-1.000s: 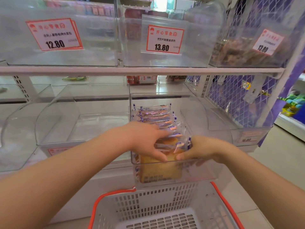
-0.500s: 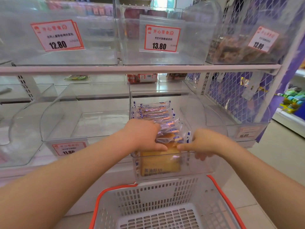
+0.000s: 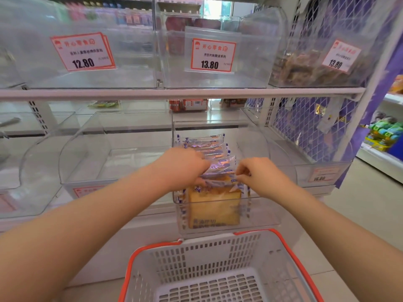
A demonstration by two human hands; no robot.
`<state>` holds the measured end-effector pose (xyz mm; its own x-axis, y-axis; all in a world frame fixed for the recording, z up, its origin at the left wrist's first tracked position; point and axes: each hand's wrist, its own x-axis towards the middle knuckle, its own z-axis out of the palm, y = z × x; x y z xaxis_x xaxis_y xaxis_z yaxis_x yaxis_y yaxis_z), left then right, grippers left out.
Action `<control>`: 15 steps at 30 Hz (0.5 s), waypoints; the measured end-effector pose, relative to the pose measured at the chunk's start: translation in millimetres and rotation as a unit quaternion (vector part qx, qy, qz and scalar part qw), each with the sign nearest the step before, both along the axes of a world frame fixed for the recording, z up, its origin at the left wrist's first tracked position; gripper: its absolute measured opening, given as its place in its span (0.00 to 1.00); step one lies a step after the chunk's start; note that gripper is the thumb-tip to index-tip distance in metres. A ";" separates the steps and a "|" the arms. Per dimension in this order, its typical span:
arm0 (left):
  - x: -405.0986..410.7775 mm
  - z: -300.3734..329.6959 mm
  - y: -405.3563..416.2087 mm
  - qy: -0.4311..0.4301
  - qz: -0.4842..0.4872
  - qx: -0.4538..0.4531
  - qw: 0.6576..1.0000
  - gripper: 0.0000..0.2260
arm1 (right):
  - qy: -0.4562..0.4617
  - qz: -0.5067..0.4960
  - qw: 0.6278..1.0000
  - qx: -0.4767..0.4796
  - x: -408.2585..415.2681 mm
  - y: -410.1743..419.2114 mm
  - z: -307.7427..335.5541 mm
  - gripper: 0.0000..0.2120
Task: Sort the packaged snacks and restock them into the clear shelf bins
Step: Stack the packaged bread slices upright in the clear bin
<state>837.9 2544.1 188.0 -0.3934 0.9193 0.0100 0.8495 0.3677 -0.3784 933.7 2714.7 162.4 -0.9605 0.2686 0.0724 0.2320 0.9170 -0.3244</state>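
Observation:
A row of clear-wrapped bread slice packs [image 3: 214,205] with blue and white edges stands upright in a clear shelf bin [image 3: 263,216] on the lower shelf. My left hand [image 3: 182,167] reaches in from the left, its fingers curled over the tops of the front packs. My right hand [image 3: 259,176] pinches the top right edge of a front pack. More of the same packs [image 3: 202,142] stand behind my hands.
A white basket with an orange rim [image 3: 218,269] stands below the bin, nothing in it. Clear bins [image 3: 113,153] sit to the left with nothing inside. Upper bins carry red price tags [image 3: 212,54]; the right one [image 3: 305,68] holds brown snacks. An aisle lies right.
The camera has risen and drawn back a little. Both hands have moved up to the tops of the front packs, the right one shifting from the bin's front to a pack's edge.

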 end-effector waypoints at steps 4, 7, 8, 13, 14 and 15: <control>-3.2 4.5 -4.3 0.004 0.030 -0.082 0.996 0.13 | -0.001 -0.010 0.999 -0.044 4.1 10.4 3.9 0.08; -2.5 9.5 -5.2 -0.031 0.042 -0.094 0.994 0.11 | -0.004 -0.002 0.999 -0.043 8.1 16.6 4.4 0.06; -2.8 11.3 -5.7 -0.046 0.047 -0.100 0.993 0.11 | -0.008 0.002 0.999 -0.044 8.3 16.7 3.5 0.05; -8.1 15.3 0.2 -0.046 0.056 -0.070 0.995 0.14 | 0.045 -0.010 0.994 -0.100 -2.7 14.7 5.0 0.07; -9.1 13.5 3.0 -0.022 0.049 -0.053 0.997 0.11 | 0.044 -0.013 0.994 -0.101 -6.7 14.9 6.0 0.09; -9.7 11.5 5.9 0.000 0.047 -0.047 0.998 0.09 | 0.031 -0.015 0.995 -0.091 -10.9 14.5 6.5 0.11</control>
<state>828.2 2550.0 199.5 -0.4786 0.8749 -0.0741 0.8125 0.4092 -0.4152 922.8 2729.2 168.9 -0.9470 0.3113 0.0791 0.2324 0.8343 -0.5000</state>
